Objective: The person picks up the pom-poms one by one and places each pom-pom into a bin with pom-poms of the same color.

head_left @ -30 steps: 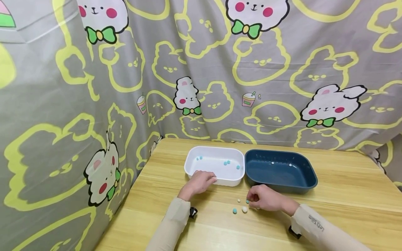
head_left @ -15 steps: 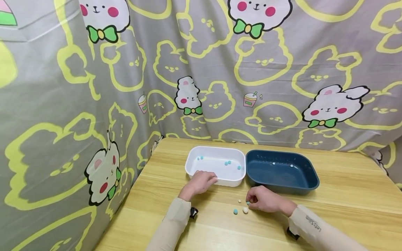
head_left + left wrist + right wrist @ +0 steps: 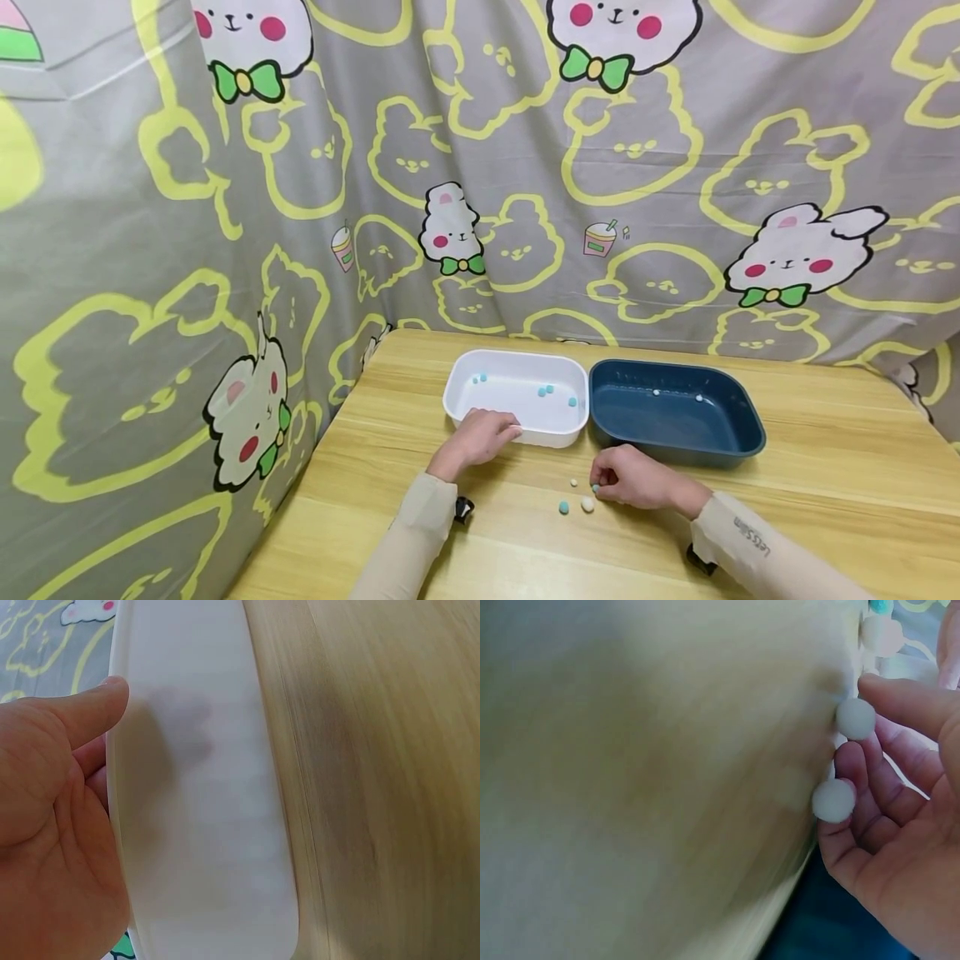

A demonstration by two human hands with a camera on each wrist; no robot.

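Observation:
My left hand [image 3: 480, 435] holds the near rim of the white tray [image 3: 551, 436], thumb outside; its other fingers show faintly through the wall [image 3: 195, 825] in the left wrist view. Several small blue balls lie in this tray. In front of the trays, my right hand [image 3: 637, 477] pinches a small blue ball [image 3: 596, 488] between thumb and fingertips, low over the table. Left of that hand are a larger white ball [image 3: 588, 504], a blue ball [image 3: 564, 507] and a tiny white ball [image 3: 573, 482]. Two white balls [image 3: 855, 718] show close beside its fingers in the right wrist view.
A dark blue tray [image 3: 750, 437] stands against the white tray's right side, with a couple of tiny white balls [image 3: 699, 398] inside. Both are on a wooden table [image 3: 510, 550]. A grey patterned curtain [image 3: 525, 158] hangs behind and to the left.
My right hand's fingertips have shifted slightly left and closed around the small blue ball; a white ball by its palm is now covered. My left hand stays on the white tray's rim.

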